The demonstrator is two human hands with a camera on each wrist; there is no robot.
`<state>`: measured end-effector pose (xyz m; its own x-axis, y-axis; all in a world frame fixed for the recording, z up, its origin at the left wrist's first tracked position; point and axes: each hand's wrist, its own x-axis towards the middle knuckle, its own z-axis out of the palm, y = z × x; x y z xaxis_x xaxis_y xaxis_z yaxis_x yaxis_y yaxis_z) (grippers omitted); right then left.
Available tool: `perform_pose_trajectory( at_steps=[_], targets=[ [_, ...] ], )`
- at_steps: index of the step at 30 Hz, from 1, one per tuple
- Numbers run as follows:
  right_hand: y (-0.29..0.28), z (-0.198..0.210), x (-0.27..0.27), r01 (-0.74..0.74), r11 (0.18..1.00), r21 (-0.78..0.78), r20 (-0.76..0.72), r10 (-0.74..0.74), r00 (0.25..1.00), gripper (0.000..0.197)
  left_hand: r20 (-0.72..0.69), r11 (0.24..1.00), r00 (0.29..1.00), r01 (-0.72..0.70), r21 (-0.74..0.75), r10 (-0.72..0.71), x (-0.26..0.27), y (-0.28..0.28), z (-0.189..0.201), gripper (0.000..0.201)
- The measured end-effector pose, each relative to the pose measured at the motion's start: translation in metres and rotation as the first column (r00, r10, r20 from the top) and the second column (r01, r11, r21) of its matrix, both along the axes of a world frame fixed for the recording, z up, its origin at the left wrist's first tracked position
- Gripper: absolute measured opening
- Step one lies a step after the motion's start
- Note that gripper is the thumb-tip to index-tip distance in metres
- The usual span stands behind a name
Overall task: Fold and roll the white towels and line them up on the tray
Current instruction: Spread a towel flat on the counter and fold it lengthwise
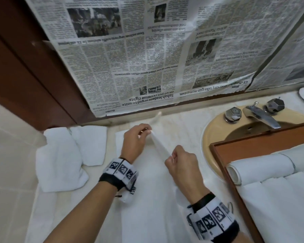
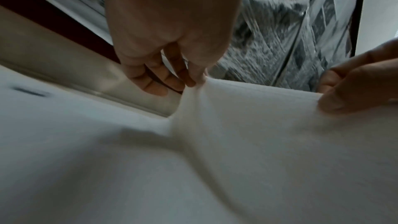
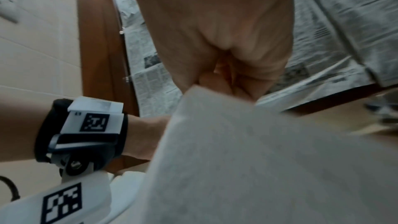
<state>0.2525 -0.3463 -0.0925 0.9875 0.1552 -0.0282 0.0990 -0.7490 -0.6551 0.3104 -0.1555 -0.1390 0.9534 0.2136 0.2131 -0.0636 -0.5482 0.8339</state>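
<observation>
The step in hand is the fold: a white towel (image 1: 147, 199) lies spread on the table (image 1: 182, 123) in front of the person, and its far edge is lifted between both hands. The left hand (image 1: 135, 141) pinches that edge at about 12 o'clock from the towel's middle, thumb and forefinger closed on the cloth; the right hand (image 1: 181, 163) grips the same edge just toward 2 o'clock, fingers curled round it. The raised strip runs taut between them. The wrist views are blurred, so how much cloth each hand holds is hard to judge. At 3 o'clock the wooden tray (image 1: 218, 155) sits over the sink (image 1: 211, 134), with rolled towels (image 1: 260, 167) already lined up in it; at 9 o'clock a loose pile of towels (image 1: 60, 160) waits. The next move probably calls for carrying the pinched edge toward the near side, laying it square on the lower layer and smoothing it flat before rolling.
</observation>
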Motion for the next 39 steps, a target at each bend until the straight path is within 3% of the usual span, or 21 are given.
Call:
perform_pose_trajectory(
  at_steps=[3, 6, 9, 14, 18, 28, 33, 36, 37, 39],
  targets=[
    [0.054, 0.0, -0.013, -0.157, 0.987, -0.04, 0.003, 0.157, 0.988, 0.014, -0.022, 0.991, 0.991, -0.131, -0.016, 0.13, -0.028, 0.05, -0.005, 0.01],
    [0.1, -0.016, -0.027, -0.271, 0.959, -0.084, -0.107, 0.262, 0.959, 0.009, -0.203, 0.985, 0.964, -0.168, 0.039, 0.173, -0.051, 0.083, -0.031, 0.011],
    [0.122, -0.036, -0.034, -0.321, 0.938, -0.129, -0.195, 0.293, 0.936, 0.005, -0.269, 0.985, 0.948, -0.161, 0.06, 0.172, -0.057, 0.093, -0.051, 0.013],
    [0.125, -0.051, -0.039, -0.306, 0.937, -0.169, -0.203, 0.27, 0.941, 0.009, -0.363, 0.978, 0.913, -0.206, -0.016, 0.186, -0.053, 0.096, -0.05, 0.011],
    [0.119, -0.055, -0.04, -0.292, 0.938, -0.189, -0.197, 0.256, 0.947, 0.007, -0.369, 0.976, 0.911, -0.215, -0.043, 0.185, -0.059, 0.097, -0.05, 0.012],
    [0.102, -0.076, -0.045, -0.309, 0.95, -0.043, -0.224, 0.292, 0.93, 0.033, -0.441, 0.976, 0.871, -0.211, 0.06, 0.216, -0.065, 0.085, -0.04, 0.033],
    [0.098, -0.08, -0.046, -0.383, 0.924, 0.015, -0.294, 0.37, 0.881, 0.045, -0.441, 0.977, 0.873, -0.199, 0.07, 0.209, -0.066, 0.081, -0.043, 0.035],
    [0.09, -0.072, -0.04, -0.441, 0.89, 0.117, -0.407, 0.448, 0.796, 0.037, -0.403, 0.97, 0.883, -0.228, 0.082, 0.242, -0.068, 0.083, -0.05, 0.03],
    [0.087, -0.069, -0.034, -0.44, 0.884, 0.16, -0.407, 0.465, 0.786, 0.029, -0.373, 0.969, 0.894, -0.229, 0.092, 0.247, -0.067, 0.085, -0.053, 0.027],
    [0.083, -0.069, -0.013, -0.42, 0.894, 0.157, -0.266, 0.448, 0.854, 0.032, -0.28, 0.968, 0.929, -0.211, 0.137, 0.243, -0.068, 0.09, -0.063, 0.019]
  ],
)
